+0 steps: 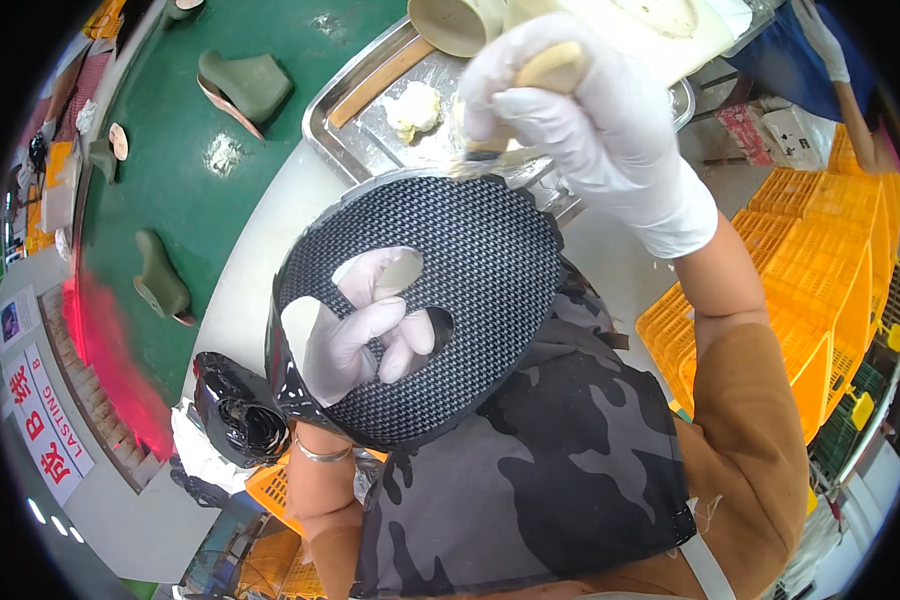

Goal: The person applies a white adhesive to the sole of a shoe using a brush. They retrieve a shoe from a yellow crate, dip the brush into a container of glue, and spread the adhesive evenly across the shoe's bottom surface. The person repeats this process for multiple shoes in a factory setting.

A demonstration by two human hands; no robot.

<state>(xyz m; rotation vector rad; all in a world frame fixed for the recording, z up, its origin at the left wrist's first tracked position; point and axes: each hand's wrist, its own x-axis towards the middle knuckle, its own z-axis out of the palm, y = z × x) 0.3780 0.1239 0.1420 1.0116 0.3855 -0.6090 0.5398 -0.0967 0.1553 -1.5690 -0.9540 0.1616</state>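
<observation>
My left hand [365, 350], in a white glove, grips a black curved piece [490, 270] with a grey woven-look pattern and cut-out openings. Its fingers come through the openings, curled over the strip between them. In front of my chest the piece is tilted, its toothed rim facing away from me. My right hand [600, 125], gloved in white too, is closed round the pale wooden handle of a brush [553, 68]. The bristles lie at the far rim of the piece, seemingly touching it. Just beyond is a metal tray [315, 118] holding a white lump [413, 110] and a wooden bar [380, 82].
Green shoe lasts [255, 85] stand on a green belt [170, 150] at left. A beige cup [457, 22] sits at the tray's far side. Orange crates [790, 270] are stacked at right, near another person's arm [860, 125]. A glossy black bundle [232, 410] lies beside my left forearm.
</observation>
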